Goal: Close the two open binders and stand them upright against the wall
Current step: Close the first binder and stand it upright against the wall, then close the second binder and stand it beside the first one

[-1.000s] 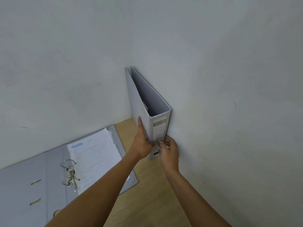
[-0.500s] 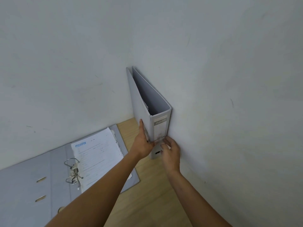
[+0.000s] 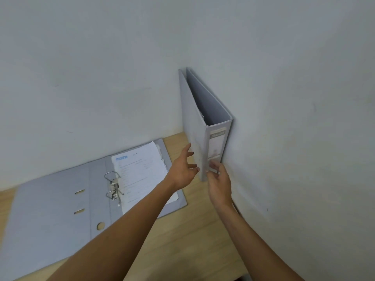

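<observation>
A closed grey binder (image 3: 194, 126) stands upright in the corner, its right cover against the right wall and its labelled spine facing me. My left hand (image 3: 182, 171) hovers just left of its lower cover, fingers spread, holding nothing. My right hand (image 3: 220, 182) is at the bottom of the spine, fingertips touching it. A second grey binder (image 3: 50, 209) lies open flat on the wooden table (image 3: 192, 230) to the left, with metal rings (image 3: 112, 186) and a stack of printed paper (image 3: 140, 173) on its right side.
Pale walls (image 3: 304, 98) meet in a corner behind the upright binder. The open binder's far edge lies along the back wall. Bare wood shows between my forearms and toward the table's near edge.
My left hand has come off the standing binder's cover and opened. My right hand has loosened at the spine. The view has shifted right and down.
</observation>
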`<state>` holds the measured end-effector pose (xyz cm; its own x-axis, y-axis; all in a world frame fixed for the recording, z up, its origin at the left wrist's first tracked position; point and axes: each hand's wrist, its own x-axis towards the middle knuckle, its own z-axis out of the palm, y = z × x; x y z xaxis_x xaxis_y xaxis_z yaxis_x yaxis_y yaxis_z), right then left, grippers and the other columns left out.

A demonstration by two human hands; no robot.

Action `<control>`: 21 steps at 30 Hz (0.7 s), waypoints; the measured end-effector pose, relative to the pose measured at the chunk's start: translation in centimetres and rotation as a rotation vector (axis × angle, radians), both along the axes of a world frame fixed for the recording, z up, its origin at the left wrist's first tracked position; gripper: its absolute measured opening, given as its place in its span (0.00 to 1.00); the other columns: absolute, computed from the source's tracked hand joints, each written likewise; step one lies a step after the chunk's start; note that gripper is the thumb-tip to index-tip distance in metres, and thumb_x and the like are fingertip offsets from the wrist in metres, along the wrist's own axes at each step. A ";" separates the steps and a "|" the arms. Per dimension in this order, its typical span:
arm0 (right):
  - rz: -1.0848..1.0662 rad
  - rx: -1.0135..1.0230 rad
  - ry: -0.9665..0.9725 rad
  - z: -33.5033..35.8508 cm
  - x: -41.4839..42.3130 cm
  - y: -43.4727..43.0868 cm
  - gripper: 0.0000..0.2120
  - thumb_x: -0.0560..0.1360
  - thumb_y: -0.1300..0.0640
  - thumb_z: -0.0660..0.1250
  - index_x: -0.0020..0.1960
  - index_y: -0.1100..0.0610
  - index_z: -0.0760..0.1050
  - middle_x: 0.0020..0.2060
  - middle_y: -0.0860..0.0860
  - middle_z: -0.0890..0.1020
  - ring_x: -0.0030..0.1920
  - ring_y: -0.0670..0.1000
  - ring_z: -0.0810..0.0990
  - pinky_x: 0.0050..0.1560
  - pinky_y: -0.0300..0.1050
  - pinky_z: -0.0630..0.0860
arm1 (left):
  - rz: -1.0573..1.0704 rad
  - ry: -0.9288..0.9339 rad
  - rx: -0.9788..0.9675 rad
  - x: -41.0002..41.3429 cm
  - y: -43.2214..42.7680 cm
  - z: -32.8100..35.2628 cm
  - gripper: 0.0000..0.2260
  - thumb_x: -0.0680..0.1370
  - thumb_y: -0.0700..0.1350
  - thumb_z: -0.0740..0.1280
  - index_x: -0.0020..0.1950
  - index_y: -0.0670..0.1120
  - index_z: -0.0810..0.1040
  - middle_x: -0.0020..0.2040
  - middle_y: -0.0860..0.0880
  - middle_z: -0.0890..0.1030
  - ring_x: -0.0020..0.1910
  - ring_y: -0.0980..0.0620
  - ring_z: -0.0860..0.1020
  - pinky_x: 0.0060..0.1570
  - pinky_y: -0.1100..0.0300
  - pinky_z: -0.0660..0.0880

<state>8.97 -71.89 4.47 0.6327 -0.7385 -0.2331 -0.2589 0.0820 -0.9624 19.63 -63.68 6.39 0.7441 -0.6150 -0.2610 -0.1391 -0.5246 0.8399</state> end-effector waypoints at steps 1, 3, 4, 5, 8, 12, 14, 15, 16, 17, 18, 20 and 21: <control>0.019 -0.004 0.003 -0.1 -0.1 0.6 0.15 0.78 0.60 0.63 0.64 0.50 0.74 0.58 0.44 0.80 0.54 0.39 0.79 0.45 0.31 0.72 | 0.003 -0.003 -0.007 0.0 0.8 0.0 0.39 0.79 0.37 0.70 0.83 0.53 0.51 0.78 0.47 0.69 0.60 0.47 0.82 0.43 0.67 0.80; 0.066 -0.006 0.012 -0.2 0.0 1.6 0.15 0.78 0.61 0.63 0.63 0.51 0.75 0.58 0.46 0.80 0.53 0.39 0.78 0.44 0.26 0.72 | 0.015 -0.012 -0.016 0.0 2.5 -0.1 0.38 0.79 0.39 0.70 0.83 0.53 0.54 0.76 0.48 0.71 0.56 0.52 0.81 0.38 0.69 0.78; 0.094 -0.009 0.019 -0.3 0.1 2.3 0.16 0.78 0.62 0.63 0.63 0.51 0.76 0.59 0.47 0.80 0.53 0.37 0.78 0.44 0.23 0.71 | 0.035 -0.008 -0.019 0.1 3.6 -0.2 0.37 0.79 0.40 0.70 0.82 0.53 0.55 0.75 0.48 0.73 0.55 0.52 0.80 0.39 0.69 0.77; 0.120 -0.009 0.027 -0.5 0.3 3.0 0.15 0.78 0.62 0.63 0.63 0.52 0.76 0.59 0.47 0.81 0.52 0.37 0.78 0.43 0.22 0.71 | 0.063 0.004 -0.024 0.1 5.0 -0.3 0.35 0.79 0.41 0.70 0.82 0.53 0.57 0.74 0.49 0.74 0.54 0.53 0.81 0.42 0.67 0.77; 0.197 -0.014 0.061 -0.7 1.1 5.7 0.14 0.79 0.61 0.63 0.63 0.52 0.77 0.58 0.47 0.81 0.51 0.34 0.78 0.43 0.24 0.71 | 0.183 0.068 -0.041 0.4 9.8 -0.9 0.30 0.79 0.41 0.69 0.79 0.53 0.62 0.70 0.50 0.78 0.53 0.52 0.82 0.49 0.51 0.83; 0.319 0.003 0.095 -0.9 2.9 11.0 0.13 0.78 0.59 0.64 0.61 0.50 0.77 0.58 0.45 0.81 0.51 0.34 0.77 0.44 0.27 0.69 | 0.363 0.163 -0.049 1.0 17.7 -1.7 0.26 0.79 0.40 0.68 0.77 0.49 0.67 0.66 0.49 0.80 0.52 0.51 0.82 0.49 0.53 0.82; 0.380 -0.007 0.119 -1.1 3.9 13.7 0.14 0.78 0.59 0.64 0.62 0.50 0.77 0.58 0.45 0.81 0.52 0.35 0.76 0.46 0.28 0.69 | 0.432 0.173 -0.049 1.4 21.5 -2.0 0.25 0.79 0.40 0.68 0.76 0.48 0.69 0.65 0.48 0.80 0.55 0.49 0.81 0.46 0.57 0.81; 0.417 -0.014 0.136 -1.3 4.4 15.2 0.14 0.78 0.59 0.64 0.63 0.50 0.77 0.58 0.44 0.81 0.52 0.34 0.76 0.45 0.29 0.68 | 0.464 0.185 -0.052 1.6 23.5 -2.1 0.24 0.80 0.40 0.68 0.75 0.48 0.69 0.65 0.48 0.80 0.57 0.48 0.81 0.47 0.57 0.81; 0.458 -0.019 0.155 -1.4 4.9 16.9 0.14 0.79 0.58 0.64 0.63 0.50 0.77 0.58 0.44 0.81 0.51 0.33 0.76 0.43 0.28 0.68 | 0.498 0.199 -0.059 1.9 25.7 -2.2 0.23 0.80 0.40 0.68 0.75 0.48 0.70 0.65 0.48 0.80 0.58 0.47 0.81 0.48 0.56 0.81; 0.498 -0.019 0.173 -1.6 5.4 18.5 0.14 0.79 0.58 0.64 0.63 0.49 0.76 0.59 0.44 0.81 0.50 0.33 0.75 0.41 0.27 0.68 | 0.528 0.215 -0.066 2.0 27.9 -2.4 0.23 0.80 0.40 0.68 0.75 0.48 0.70 0.65 0.48 0.80 0.59 0.47 0.81 0.49 0.55 0.81; 0.538 -0.020 0.189 -1.8 5.9 20.1 0.14 0.79 0.58 0.63 0.63 0.49 0.76 0.59 0.44 0.80 0.50 0.33 0.76 0.39 0.27 0.68 | 0.560 0.230 -0.075 2.2 30.0 -2.6 0.23 0.80 0.40 0.67 0.75 0.48 0.70 0.65 0.48 0.80 0.59 0.47 0.81 0.50 0.54 0.81; 0.601 -0.015 0.221 -2.3 6.7 23.0 0.14 0.79 0.57 0.64 0.64 0.49 0.76 0.60 0.44 0.80 0.50 0.35 0.76 0.40 0.29 0.69 | 0.633 0.274 -0.089 2.4 33.9 -3.2 0.23 0.80 0.39 0.67 0.75 0.47 0.70 0.65 0.47 0.80 0.60 0.47 0.80 0.53 0.52 0.80; 0.638 -0.010 0.240 -2.7 7.3 25.0 0.15 0.79 0.57 0.64 0.64 0.49 0.76 0.61 0.44 0.80 0.51 0.37 0.76 0.42 0.32 0.70 | 0.688 0.309 -0.101 2.5 36.4 -3.6 0.22 0.80 0.39 0.67 0.75 0.46 0.70 0.64 0.46 0.80 0.60 0.47 0.80 0.54 0.50 0.80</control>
